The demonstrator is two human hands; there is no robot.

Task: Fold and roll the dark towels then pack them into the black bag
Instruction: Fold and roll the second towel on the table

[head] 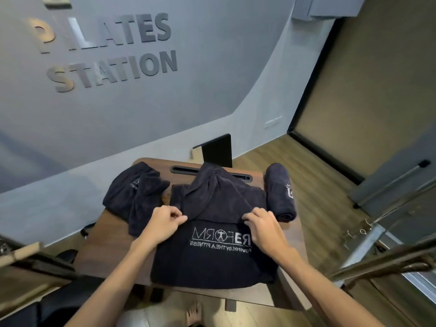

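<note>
1. Pinching the folded-over edge of the dark towel (212, 256), the left hand (162, 223) holds the cloth between curled fingers and thumb.
2. The right hand (262, 225) grips the same fold, fingers curled over it.
3. That towel lies spread at the near edge of the tabletop (106, 244), its white logo facing up.
4. A rolled towel (280, 192) rests along the right edge.
5. A crumpled towel (134, 192) sits near the far left corner.

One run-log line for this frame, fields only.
stage: folding | left hand and right hand: pinching middle towel fold edge | rolled towel: right | unfolded towel: left
</note>
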